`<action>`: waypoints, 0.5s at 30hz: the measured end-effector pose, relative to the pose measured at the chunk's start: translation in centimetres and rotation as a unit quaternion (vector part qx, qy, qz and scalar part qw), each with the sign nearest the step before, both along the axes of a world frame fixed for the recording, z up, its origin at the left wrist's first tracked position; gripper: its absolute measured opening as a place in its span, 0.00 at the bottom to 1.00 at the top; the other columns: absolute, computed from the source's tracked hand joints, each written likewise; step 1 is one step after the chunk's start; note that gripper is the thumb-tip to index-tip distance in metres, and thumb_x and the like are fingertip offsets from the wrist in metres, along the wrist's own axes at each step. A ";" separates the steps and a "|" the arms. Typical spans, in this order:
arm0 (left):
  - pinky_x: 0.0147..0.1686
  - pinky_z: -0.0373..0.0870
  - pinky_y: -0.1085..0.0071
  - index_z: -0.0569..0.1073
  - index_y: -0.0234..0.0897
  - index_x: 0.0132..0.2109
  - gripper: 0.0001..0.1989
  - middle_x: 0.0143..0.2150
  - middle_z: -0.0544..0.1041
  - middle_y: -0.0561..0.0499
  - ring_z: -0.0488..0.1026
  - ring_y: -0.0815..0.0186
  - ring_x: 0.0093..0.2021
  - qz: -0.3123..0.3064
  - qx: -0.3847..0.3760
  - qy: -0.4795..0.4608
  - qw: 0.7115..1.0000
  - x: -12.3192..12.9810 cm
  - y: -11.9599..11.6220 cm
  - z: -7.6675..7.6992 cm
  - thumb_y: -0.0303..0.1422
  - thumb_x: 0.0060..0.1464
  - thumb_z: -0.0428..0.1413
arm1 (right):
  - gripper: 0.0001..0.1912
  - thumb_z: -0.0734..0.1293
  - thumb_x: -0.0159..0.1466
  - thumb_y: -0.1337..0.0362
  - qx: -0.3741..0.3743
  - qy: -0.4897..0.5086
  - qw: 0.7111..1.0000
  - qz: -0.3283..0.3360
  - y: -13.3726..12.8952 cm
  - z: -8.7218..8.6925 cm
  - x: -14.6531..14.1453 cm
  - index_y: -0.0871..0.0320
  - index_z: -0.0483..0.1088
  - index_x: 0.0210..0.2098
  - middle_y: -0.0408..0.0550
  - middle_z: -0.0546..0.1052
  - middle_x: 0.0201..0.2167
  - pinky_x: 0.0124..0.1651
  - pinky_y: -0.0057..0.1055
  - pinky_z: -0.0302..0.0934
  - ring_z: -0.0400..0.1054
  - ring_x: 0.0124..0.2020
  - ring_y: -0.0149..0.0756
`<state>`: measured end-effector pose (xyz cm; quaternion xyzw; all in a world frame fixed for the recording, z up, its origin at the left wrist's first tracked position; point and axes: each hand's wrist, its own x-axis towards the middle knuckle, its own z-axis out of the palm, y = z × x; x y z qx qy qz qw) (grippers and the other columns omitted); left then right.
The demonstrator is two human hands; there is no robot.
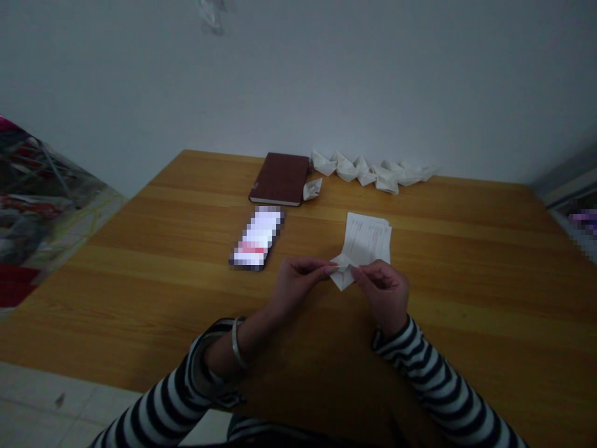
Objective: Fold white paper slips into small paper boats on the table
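Note:
Between my two hands is a small piece of white paper (pixel 342 279), folded, with a point facing me. The thumb and fingers of my left hand (pixel 301 280) pinch its left side. From the right, my right hand (pixel 385 286) pinches the other side. Just beyond the folded paper lies a small stack of printed white sheets (pixel 366 239), flat on the table. Its near edge is partly covered by the folded paper and my right fingers.
On the wooden table (pixel 163 249) lie a lit phone (pixel 257 238) and a dark red notebook (pixel 281 178). One folded paper piece (pixel 312 189) rests by the notebook. Several folded white paper shapes (pixel 366 171) line the back edge, against the wall.

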<state>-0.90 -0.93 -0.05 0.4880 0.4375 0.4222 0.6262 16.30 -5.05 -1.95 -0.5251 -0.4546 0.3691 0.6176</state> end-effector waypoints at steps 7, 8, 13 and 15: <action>0.35 0.78 0.73 0.81 0.35 0.30 0.06 0.30 0.83 0.49 0.79 0.67 0.30 0.074 -0.018 -0.004 0.997 0.9 -0.9 0.3 0.34 0.47 0.67 | 0.10 0.75 0.56 0.60 -0.005 0.000 0.999 -0.033 -0.3 0.0 -0.7 0.57 0.74 0.24 0.43 0.79 0.20 0.24 0.24 0.68 0.72 0.21 0.30; 0.34 0.78 0.73 0.81 0.35 0.30 0.06 0.30 0.83 0.50 0.79 0.68 0.30 0.082 -0.015 -0.002 0.997 0.9 -1.0 0.4 0.34 0.47 0.66 | 0.09 0.75 0.56 0.61 -0.008 0.008 0.999 -0.032 -0.3 0.0 -0.8 0.57 0.74 0.24 0.43 0.79 0.20 0.25 0.24 0.68 0.73 0.21 0.30; 0.34 0.77 0.74 0.82 0.37 0.32 0.03 0.31 0.83 0.50 0.80 0.68 0.31 0.026 0.052 -0.005 0.998 0.4 -0.5 0.4 0.31 0.48 0.66 | 0.04 0.75 0.55 0.64 0.008 0.036 0.999 0.014 -0.2 0.0 -0.6 0.55 0.76 0.27 0.42 0.81 0.22 0.27 0.22 0.71 0.76 0.23 0.30; 0.37 0.78 0.73 0.82 0.37 0.34 0.04 0.34 0.84 0.49 0.80 0.66 0.34 -0.019 0.094 0.002 0.995 -0.1 -0.1 0.4 0.28 0.47 0.66 | 0.04 0.76 0.54 0.65 0.022 0.026 0.998 0.051 -0.2 0.0 -0.3 0.54 0.78 0.30 0.43 0.83 0.26 0.30 0.24 0.74 0.78 0.26 0.32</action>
